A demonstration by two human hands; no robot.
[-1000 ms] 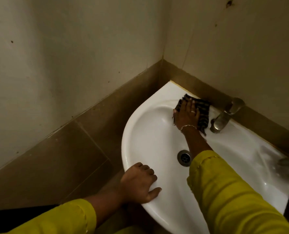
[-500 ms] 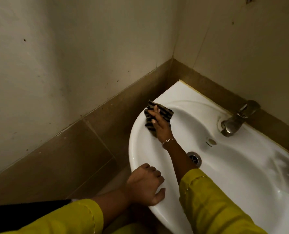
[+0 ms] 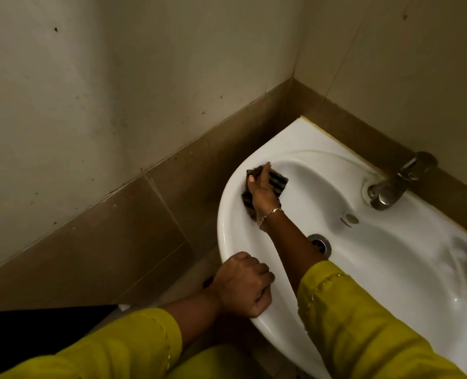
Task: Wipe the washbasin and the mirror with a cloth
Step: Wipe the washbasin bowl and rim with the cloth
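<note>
A white washbasin (image 3: 390, 263) is fixed in the wall corner, filling the right half of the view. My right hand (image 3: 263, 192) presses a dark striped cloth (image 3: 277, 181) flat against the inner left slope of the bowl, just below the rim. My left hand (image 3: 243, 284) grips the basin's front left rim, fingers curled over the edge. Both arms wear yellow sleeves; a thin bracelet circles my right wrist. No mirror is in view.
A metal tap (image 3: 396, 184) stands on the basin's back ledge. The drain (image 3: 319, 243) lies in the bowl, partly behind my right forearm. Brown tiles (image 3: 134, 228) run below pale walls on both sides. A dark surface (image 3: 35, 332) sits at lower left.
My right hand swept the cloth from beside the tap across the back of the bowl to the left inner wall. My left hand stayed on the rim. The camera view shifted slightly.
</note>
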